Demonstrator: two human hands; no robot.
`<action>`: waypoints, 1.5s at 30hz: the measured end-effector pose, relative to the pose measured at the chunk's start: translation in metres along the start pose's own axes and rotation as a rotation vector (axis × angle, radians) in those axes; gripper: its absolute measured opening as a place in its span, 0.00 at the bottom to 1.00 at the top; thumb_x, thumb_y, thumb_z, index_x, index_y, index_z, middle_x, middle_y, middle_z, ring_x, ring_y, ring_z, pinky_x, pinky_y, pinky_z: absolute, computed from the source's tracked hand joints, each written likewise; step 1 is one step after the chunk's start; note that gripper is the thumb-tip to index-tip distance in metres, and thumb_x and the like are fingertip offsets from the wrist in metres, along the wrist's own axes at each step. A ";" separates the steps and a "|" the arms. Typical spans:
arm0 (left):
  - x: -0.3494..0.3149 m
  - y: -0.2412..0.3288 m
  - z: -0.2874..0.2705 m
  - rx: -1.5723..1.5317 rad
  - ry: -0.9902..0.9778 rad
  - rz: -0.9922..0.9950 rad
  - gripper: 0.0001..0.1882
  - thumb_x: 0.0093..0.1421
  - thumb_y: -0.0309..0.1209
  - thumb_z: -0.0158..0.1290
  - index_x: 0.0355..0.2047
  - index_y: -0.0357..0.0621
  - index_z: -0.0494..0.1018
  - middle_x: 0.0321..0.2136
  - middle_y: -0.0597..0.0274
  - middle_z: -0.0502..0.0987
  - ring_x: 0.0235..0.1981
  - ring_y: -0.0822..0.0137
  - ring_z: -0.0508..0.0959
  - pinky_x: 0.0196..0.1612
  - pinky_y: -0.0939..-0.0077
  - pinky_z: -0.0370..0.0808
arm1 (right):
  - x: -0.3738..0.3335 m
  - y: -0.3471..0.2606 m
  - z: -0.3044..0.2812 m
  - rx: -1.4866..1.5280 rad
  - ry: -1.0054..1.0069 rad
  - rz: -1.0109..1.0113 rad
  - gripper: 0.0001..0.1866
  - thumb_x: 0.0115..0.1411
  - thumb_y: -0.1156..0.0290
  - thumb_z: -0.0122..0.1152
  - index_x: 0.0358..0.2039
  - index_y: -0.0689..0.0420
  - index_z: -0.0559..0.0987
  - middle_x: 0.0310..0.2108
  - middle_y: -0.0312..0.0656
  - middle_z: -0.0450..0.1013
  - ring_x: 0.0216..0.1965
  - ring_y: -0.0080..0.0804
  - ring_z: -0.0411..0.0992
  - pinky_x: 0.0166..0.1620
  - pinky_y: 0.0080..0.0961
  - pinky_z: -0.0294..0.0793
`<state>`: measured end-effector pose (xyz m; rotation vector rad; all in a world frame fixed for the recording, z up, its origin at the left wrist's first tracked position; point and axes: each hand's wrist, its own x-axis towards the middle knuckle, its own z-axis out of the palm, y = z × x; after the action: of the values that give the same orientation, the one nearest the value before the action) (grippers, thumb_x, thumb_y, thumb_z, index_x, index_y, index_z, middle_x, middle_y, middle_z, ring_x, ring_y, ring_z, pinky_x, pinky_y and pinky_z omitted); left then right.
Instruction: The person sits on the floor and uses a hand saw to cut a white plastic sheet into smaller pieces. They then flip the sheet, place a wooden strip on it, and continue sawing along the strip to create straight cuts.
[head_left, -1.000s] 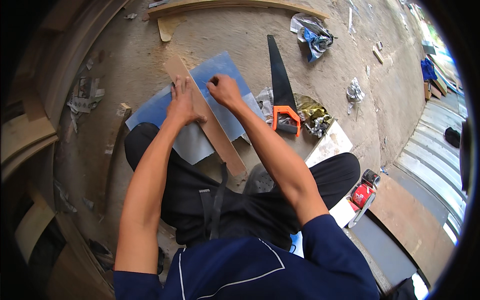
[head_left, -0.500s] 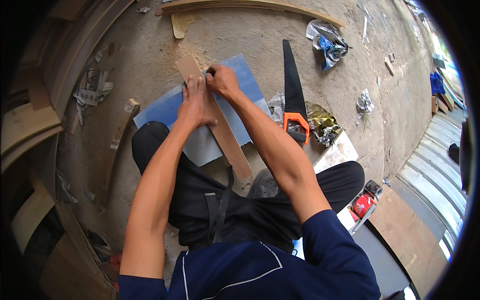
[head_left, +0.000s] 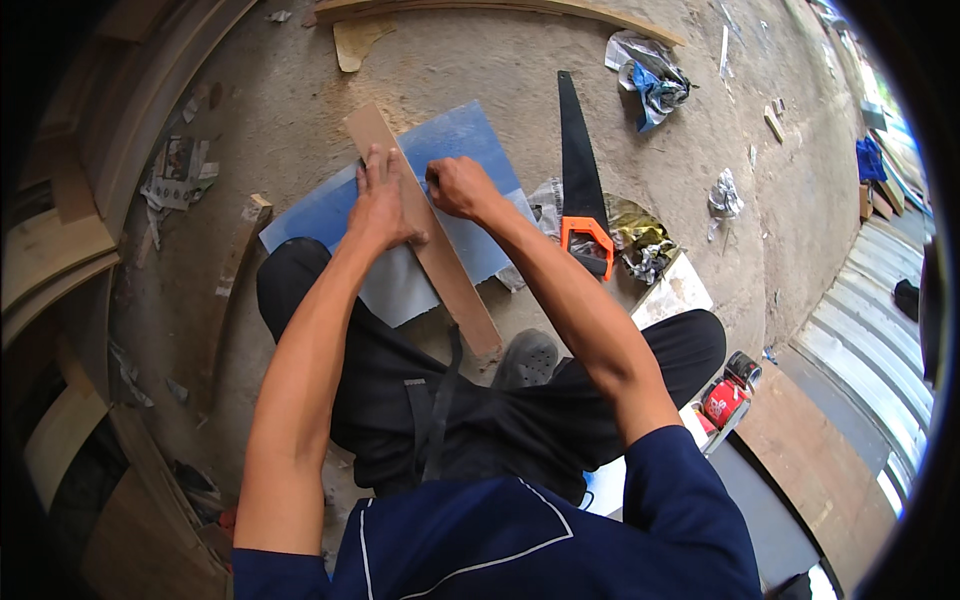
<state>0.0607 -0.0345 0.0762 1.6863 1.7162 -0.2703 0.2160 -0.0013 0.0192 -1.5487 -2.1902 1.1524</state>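
A flat wooden strip (head_left: 450, 280) lies slantwise across a thin blue-and-grey sheet (head_left: 465, 140) on the floor before me. My left hand (head_left: 380, 210) presses on the strip, its fingers spread along the far left part and its thumb on the wood nearer me. Just right of the strip, over the blue part of the sheet, my right hand (head_left: 462, 187) is closed with fingers curled in. A small dark bit shows at its fingertips, but I cannot make out what it is.
A handsaw (head_left: 583, 170) with an orange-and-black handle lies to the right, beside crumpled foil wrapping (head_left: 640, 235). Long boards (head_left: 490, 8) lie at the far side. A wooden offcut (head_left: 240, 245) is at the left. Rolls of tape (head_left: 725, 400) sit near my right knee.
My right hand has drawn back toward me along the strip's right side, still closed. My left hand stays pressed on the strip.
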 end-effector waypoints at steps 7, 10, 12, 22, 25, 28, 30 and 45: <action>0.001 -0.004 0.002 0.001 0.025 0.019 0.72 0.30 0.40 0.75 0.69 0.46 0.37 0.69 0.47 0.33 0.68 0.37 0.43 0.66 0.54 0.59 | 0.049 -0.014 -0.003 0.127 0.192 0.073 0.12 0.52 0.67 0.55 0.33 0.58 0.82 0.30 0.56 0.76 0.34 0.57 0.75 0.40 0.45 0.75; 0.001 -0.004 0.002 -0.008 0.027 0.012 0.72 0.30 0.40 0.75 0.69 0.47 0.37 0.70 0.48 0.34 0.68 0.38 0.43 0.65 0.54 0.59 | 0.061 -0.012 0.000 0.101 0.173 0.062 0.11 0.52 0.67 0.56 0.33 0.56 0.82 0.30 0.57 0.76 0.34 0.57 0.75 0.40 0.47 0.75; 0.000 -0.003 0.002 -0.013 0.026 0.006 0.72 0.30 0.40 0.75 0.69 0.47 0.37 0.70 0.48 0.34 0.68 0.38 0.43 0.65 0.54 0.60 | 0.063 -0.011 0.002 0.075 0.153 0.037 0.12 0.51 0.67 0.57 0.33 0.56 0.83 0.30 0.58 0.76 0.34 0.57 0.75 0.40 0.46 0.75; -0.001 -0.001 -0.004 -0.024 -0.022 0.013 0.74 0.29 0.41 0.75 0.69 0.43 0.35 0.68 0.41 0.34 0.67 0.35 0.44 0.67 0.54 0.56 | 0.054 -0.015 0.000 -0.056 0.136 -0.096 0.08 0.48 0.68 0.58 0.27 0.58 0.81 0.27 0.56 0.75 0.32 0.56 0.75 0.36 0.46 0.75; 0.001 -0.003 0.001 0.011 0.009 0.038 0.74 0.29 0.42 0.75 0.69 0.41 0.35 0.68 0.41 0.34 0.67 0.35 0.44 0.66 0.53 0.57 | 0.047 -0.006 0.003 -0.107 0.123 -0.213 0.07 0.48 0.70 0.56 0.25 0.58 0.79 0.26 0.56 0.75 0.31 0.55 0.75 0.35 0.46 0.74; 0.002 -0.004 0.003 0.029 0.018 0.033 0.74 0.29 0.43 0.75 0.68 0.40 0.35 0.68 0.41 0.34 0.68 0.36 0.43 0.66 0.53 0.58 | 0.032 -0.004 0.001 -0.144 0.058 -0.243 0.06 0.49 0.72 0.55 0.24 0.58 0.78 0.26 0.55 0.75 0.31 0.55 0.75 0.35 0.46 0.74; 0.002 -0.003 0.002 0.024 0.010 0.017 0.74 0.29 0.43 0.75 0.68 0.39 0.36 0.68 0.41 0.34 0.68 0.36 0.43 0.66 0.53 0.58 | 0.016 -0.004 0.000 -0.152 0.023 -0.251 0.05 0.49 0.73 0.54 0.25 0.58 0.78 0.27 0.54 0.75 0.32 0.54 0.75 0.35 0.46 0.75; 0.002 0.002 0.003 0.072 0.010 -0.021 0.73 0.32 0.43 0.75 0.69 0.46 0.35 0.69 0.49 0.33 0.68 0.37 0.42 0.66 0.55 0.59 | -0.127 0.012 0.009 -0.162 -0.087 -0.232 0.03 0.50 0.76 0.53 0.24 0.61 0.75 0.25 0.49 0.73 0.32 0.51 0.73 0.35 0.42 0.74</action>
<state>0.0638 -0.0346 0.0738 1.7246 1.7509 -0.3379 0.2728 -0.1144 0.0365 -1.2775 -2.4973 1.0099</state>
